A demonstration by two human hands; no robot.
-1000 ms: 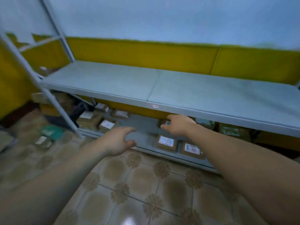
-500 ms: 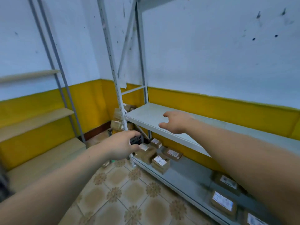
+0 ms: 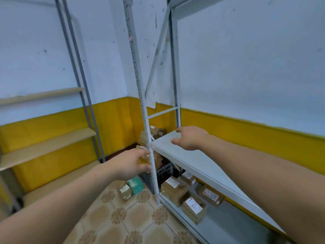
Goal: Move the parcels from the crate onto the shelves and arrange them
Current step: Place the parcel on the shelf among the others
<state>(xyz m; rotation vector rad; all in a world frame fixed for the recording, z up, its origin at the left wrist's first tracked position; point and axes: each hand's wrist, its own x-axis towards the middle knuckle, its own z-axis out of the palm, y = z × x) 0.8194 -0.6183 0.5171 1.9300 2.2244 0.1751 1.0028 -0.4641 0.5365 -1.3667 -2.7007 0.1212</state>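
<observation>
A dark plastic crate (image 3: 162,173) stands in the corner behind the rack's front post, with brown parcels (image 3: 157,132) piled in and above it. My left hand (image 3: 130,163) reaches toward it, fingers loose, holding nothing. My right hand (image 3: 190,138) hovers over the left end of the grey middle shelf (image 3: 202,164), fingers relaxed and empty. Several labelled cardboard parcels (image 3: 174,190) lie on the bottom shelf (image 3: 228,224). Two more lie on the floor by the crate: a green parcel (image 3: 135,184) and a small brown parcel (image 3: 125,191).
The white perforated rack post (image 3: 140,95) rises between my hands and the crate. A second rack with wooden shelves (image 3: 47,144) stands along the left wall. Patterned tiles (image 3: 119,217) cover the floor.
My view swung left and up from the lower shelf to the corner. Both hands moved toward the rack's left end, and the crate came into sight.
</observation>
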